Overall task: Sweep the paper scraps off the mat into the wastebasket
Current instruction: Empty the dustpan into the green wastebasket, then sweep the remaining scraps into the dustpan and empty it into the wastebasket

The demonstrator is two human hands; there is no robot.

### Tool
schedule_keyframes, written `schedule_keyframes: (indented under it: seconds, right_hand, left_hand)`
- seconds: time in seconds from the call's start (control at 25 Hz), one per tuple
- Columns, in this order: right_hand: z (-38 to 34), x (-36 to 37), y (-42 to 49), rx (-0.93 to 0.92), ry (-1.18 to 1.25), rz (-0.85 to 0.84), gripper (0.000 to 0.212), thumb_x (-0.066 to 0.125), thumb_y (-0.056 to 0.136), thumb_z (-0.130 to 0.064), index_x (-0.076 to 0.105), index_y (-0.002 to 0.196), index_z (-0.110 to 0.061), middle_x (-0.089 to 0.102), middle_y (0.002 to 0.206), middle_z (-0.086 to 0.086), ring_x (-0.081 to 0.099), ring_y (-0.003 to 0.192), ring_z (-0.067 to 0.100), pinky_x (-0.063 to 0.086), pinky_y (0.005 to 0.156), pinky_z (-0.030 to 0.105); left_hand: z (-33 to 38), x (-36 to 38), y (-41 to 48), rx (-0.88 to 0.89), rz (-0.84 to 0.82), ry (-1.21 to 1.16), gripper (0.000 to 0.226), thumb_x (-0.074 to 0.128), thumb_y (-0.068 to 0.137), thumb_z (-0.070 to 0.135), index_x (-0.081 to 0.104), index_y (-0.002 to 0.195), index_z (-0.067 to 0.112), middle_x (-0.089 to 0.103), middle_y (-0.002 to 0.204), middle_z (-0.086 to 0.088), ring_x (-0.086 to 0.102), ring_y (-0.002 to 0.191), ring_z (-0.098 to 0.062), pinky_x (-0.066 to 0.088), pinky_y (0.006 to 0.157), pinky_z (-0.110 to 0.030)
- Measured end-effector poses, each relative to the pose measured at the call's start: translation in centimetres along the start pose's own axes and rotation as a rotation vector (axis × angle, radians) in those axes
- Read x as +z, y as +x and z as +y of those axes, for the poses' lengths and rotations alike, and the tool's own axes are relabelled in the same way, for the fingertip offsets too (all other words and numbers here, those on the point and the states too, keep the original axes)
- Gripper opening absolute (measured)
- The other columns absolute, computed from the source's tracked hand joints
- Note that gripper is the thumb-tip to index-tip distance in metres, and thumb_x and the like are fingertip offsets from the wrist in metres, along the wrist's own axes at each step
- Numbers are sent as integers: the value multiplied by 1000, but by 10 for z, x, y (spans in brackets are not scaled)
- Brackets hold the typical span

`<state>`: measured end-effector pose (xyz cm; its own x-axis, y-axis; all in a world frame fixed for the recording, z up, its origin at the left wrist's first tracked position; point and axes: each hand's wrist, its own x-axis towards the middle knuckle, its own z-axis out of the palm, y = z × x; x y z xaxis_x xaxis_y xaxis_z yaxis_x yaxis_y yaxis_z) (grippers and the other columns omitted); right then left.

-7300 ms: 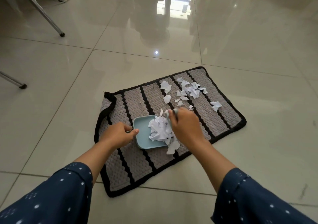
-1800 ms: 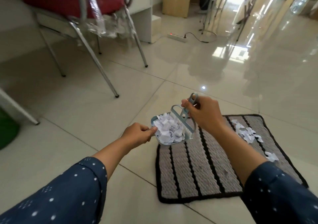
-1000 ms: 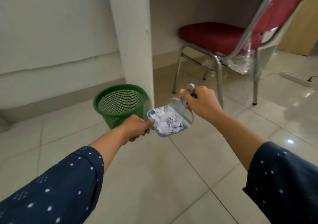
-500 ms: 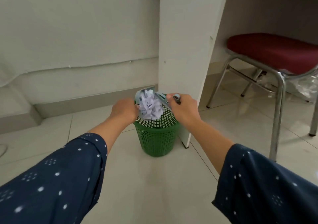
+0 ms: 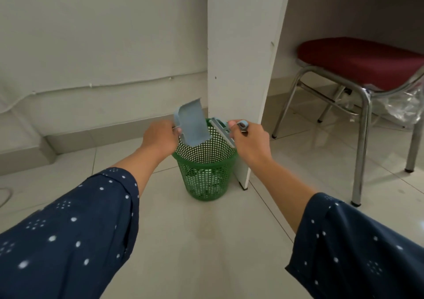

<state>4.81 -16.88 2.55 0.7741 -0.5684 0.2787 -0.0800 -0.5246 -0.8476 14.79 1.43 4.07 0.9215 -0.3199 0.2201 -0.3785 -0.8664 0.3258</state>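
While your left hand (image 5: 160,135) grips the tilted, emptied dustpan (image 5: 191,124) and your right hand (image 5: 250,138) clasps the brush (image 5: 223,131), the wastebasket (image 5: 206,163) sits directly below both sets of fingers

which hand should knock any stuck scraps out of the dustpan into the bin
Right. The right hand holds the brush beside the tipped dustpan, over the green wastebasket; the left hand holds the pan.
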Motion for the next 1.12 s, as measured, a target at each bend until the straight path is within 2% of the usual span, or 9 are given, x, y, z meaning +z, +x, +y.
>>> schedule_keyframes:
  seconds: [0.12,0.2,0.28,0.36,0.48,0.64,0.8,0.96,1.12]
  right_hand:
    - [1,-31,-10,34,50,77,29,53,95,-43,71,84,-23,72,75,-1,63,68,11,47,59,25]
    - [7,-57,-18,60,59,115,34,53,94,-44,72,83,-17,72,72,1,64,66,14,46,55,20]
    - [18,-96,-32,90,66,155,37,53,94,-45,71,84,-14,73,71,4,65,65,16,45,52,18]
    - [34,-142,-50,127,67,196,38,53,93,-46,72,83,-14,73,71,5,68,68,16,49,57,22]
    - [64,-220,-81,165,32,237,35,54,93,-44,72,80,-17,71,67,-1,69,70,16,54,65,30]
    - [112,-332,-129,219,-98,269,33,55,93,-43,73,80,-18,67,58,-6,66,64,11,51,60,28]
    - [169,-442,-183,310,-162,324,36,56,92,-45,72,84,-14,71,68,0,69,72,20,57,74,40]
    - [221,-534,-243,395,-165,385,33,60,90,-44,73,84,-14,73,73,4,70,74,24,57,78,46]
    - [278,-619,-304,481,-191,426,23,66,88,-38,74,89,-16,74,77,0,71,71,15,59,79,41]
  left_hand:
    - [22,-3,-15,-83,-124,-272,42,48,97,38,72,89,4,59,70,-9,55,67,-28,36,60,-31]
    - [41,-2,-29,-101,-169,-373,40,49,95,43,73,84,13,55,62,-1,49,56,-18,35,53,-28]
    - [67,3,-50,-84,-205,-415,38,51,94,45,70,76,19,55,61,4,49,56,-14,34,51,-26]
    - [100,12,-74,-59,-243,-450,39,53,94,45,67,67,20,57,59,4,51,57,-15,36,54,-26]
    - [162,33,-115,-7,-321,-435,40,54,93,44,70,65,20,55,52,2,47,50,-16,34,51,-27]
    - [266,74,-170,65,-486,-465,40,54,92,44,70,66,18,50,53,0,41,47,-17,32,48,-24]
    - [380,117,-233,181,-600,-452,42,54,91,47,68,65,17,53,60,-3,43,53,-20,33,48,-24]
    - [474,162,-298,283,-689,-435,42,54,91,47,67,63,18,53,60,-1,43,53,-17,33,48,-25]
    - [556,209,-369,377,-783,-408,42,54,92,45,68,64,17,52,59,-4,42,52,-17,32,48,-25]
